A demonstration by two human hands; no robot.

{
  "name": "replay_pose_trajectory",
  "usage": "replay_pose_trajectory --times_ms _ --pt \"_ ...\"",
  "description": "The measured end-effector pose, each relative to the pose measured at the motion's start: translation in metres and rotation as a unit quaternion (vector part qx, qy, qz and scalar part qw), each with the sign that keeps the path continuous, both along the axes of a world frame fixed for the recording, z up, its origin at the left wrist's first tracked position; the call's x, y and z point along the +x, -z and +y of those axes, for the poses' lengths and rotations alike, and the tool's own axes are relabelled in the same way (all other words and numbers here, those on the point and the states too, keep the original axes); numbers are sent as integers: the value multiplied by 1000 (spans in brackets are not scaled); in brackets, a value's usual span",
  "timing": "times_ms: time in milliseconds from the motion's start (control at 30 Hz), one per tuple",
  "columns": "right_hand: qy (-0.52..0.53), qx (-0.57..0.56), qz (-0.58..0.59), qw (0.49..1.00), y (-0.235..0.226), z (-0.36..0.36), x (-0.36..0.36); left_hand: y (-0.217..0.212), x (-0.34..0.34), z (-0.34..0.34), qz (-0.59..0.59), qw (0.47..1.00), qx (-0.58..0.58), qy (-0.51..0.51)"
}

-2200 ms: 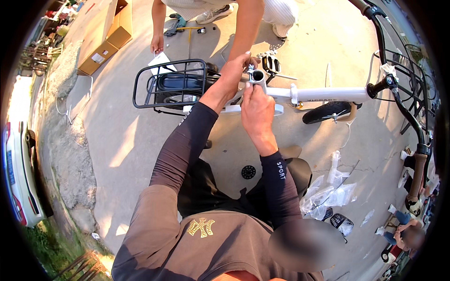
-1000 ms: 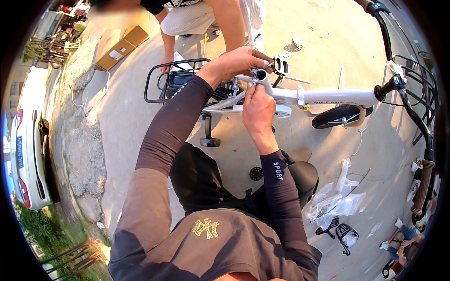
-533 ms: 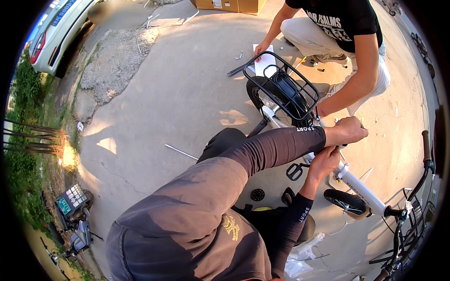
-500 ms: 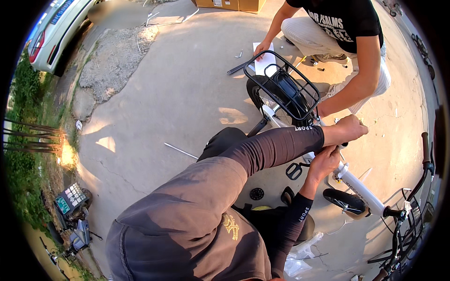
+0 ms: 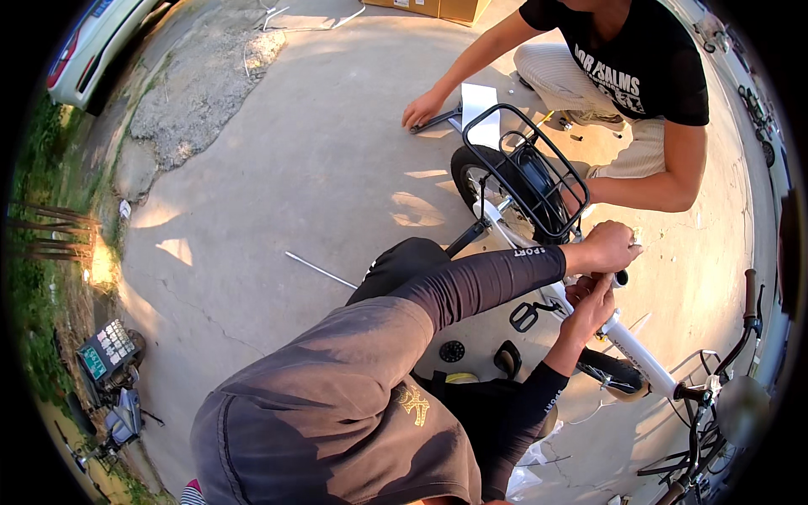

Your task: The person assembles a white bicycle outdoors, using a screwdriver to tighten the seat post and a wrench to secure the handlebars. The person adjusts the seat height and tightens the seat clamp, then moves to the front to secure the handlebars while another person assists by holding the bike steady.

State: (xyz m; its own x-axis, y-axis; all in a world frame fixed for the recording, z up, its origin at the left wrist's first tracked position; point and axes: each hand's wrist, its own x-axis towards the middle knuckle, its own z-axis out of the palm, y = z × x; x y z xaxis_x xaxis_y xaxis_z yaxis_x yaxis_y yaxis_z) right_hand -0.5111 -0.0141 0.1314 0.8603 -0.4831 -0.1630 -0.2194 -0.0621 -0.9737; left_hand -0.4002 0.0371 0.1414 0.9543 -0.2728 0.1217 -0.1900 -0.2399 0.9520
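Observation:
A white bicycle frame (image 5: 635, 349) lies across the ground to my right, with a black rear rack (image 5: 539, 181) over its wheel. My left hand (image 5: 610, 247) is a closed fist above the open end of the seat tube (image 5: 621, 278); a small bit shows at its fingertips, too small to name. Just below, my right hand (image 5: 589, 310) has its fingers bent in beside the seat tube; what they grip is hidden. Across from me, a co-worker's hand (image 5: 425, 109) touches a long dark hand tool (image 5: 438, 120), and their other hand is by the rear wheel (image 5: 468, 172).
A white sheet (image 5: 481, 114) lies beyond the rack. Below the frame are a pedal (image 5: 523, 317) and a round black disc (image 5: 452, 351). A thin metal rod (image 5: 320, 269) lies left of my knee. Handlebars (image 5: 749, 303) stand at right, a cardboard box (image 5: 438, 7) at the far edge.
The co-worker's far hand has moved left from the white sheet to the end of the dark tool. My hands stay together at the seat tube, the left still closed.

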Motion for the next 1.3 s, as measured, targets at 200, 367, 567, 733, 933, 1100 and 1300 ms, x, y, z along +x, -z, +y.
replay_pose_trajectory --times_ms 200,367,567,733,933,1100,1300 --pt "59 76 -21 995 -3 16 -2 -14 -15 20 95 994 -55 -23" --pt "26 121 -56 991 12 13 0 -6 -21 20 127 988 -47 -79" --pt "63 106 -76 990 4 21 2 18 -10 20 234 946 -224 -7" --pt "67 117 -82 987 7 13 0 23 -10 25 420 847 -316 79" --pt "42 153 -108 981 8 15 -1 36 -11 25 473 732 -463 161" --pt "49 61 -64 995 9 13 -1 19 -11 27 298 949 -93 39" --pt "67 7 -66 996 7 8 -1 -62 15 -7 32 877 460 136"
